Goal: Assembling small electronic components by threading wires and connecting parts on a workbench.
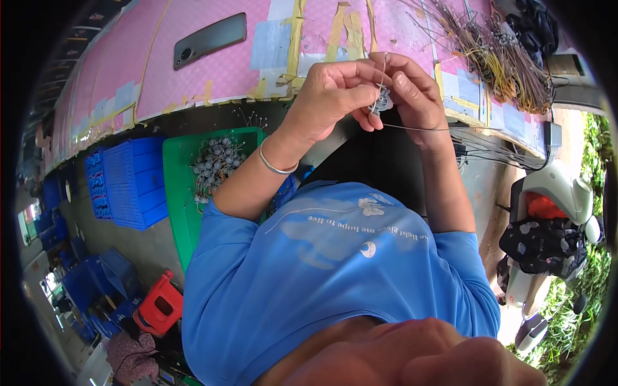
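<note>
My left hand (328, 96), a metal bangle on its wrist, and my right hand (418, 96) meet at the near edge of the pink-covered bench (193, 77). Between their fingertips is a small grey moulded part (384, 101) with a pale thin wire (385, 69) standing up from it. My left thumb and fingers pinch the part, and my right thumb and forefinger close round its other side. Another thin cable (425, 128) runs off to the right past my right wrist. Some fingertips and the part's underside are hidden.
A dark phone (210, 40) lies far left on the bench; a bundle of wires (502, 58) lies far right. To my left, a green bin (177, 174) holds several grey round parts with wires. Beyond it stand blue crates (135, 183) and a red stool (159, 305). A scooter (560, 193) stands right.
</note>
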The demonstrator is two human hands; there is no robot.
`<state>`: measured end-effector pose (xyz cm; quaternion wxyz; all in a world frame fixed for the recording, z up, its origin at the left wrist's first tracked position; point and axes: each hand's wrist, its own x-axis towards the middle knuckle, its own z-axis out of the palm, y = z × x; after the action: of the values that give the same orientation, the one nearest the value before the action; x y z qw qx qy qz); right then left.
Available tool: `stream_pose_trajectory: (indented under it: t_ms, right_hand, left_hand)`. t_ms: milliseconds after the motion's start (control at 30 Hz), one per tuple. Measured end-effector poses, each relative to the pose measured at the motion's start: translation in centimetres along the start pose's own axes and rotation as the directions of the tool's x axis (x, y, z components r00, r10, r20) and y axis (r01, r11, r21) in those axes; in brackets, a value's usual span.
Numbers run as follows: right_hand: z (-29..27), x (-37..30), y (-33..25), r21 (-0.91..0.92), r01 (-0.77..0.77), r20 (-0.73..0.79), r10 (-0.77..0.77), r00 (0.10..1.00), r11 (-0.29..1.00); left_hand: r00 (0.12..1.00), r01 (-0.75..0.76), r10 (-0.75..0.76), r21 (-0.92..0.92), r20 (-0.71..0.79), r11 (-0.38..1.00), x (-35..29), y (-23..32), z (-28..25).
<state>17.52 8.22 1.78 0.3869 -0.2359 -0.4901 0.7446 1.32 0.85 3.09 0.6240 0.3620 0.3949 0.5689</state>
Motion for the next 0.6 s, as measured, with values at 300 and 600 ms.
stream_pose_trajectory:
  t_ms: [300,600]
  right_hand:
    - [0.9,-0.3,0.5,0.026,0.078,-0.002,-0.078,0.997,0.997]
    - [-0.6,0.8,1.4,0.212,-0.158,-0.051,0.173,0.984,0.964]
  left_hand:
    - [0.999,0.005,-0.008,-0.104,-0.032,0.995,-0.4,-0.4,-0.3]
    - [0.953,-0.303,0.303,-0.004,0.019,0.953,-0.4,-2.0,0.6]
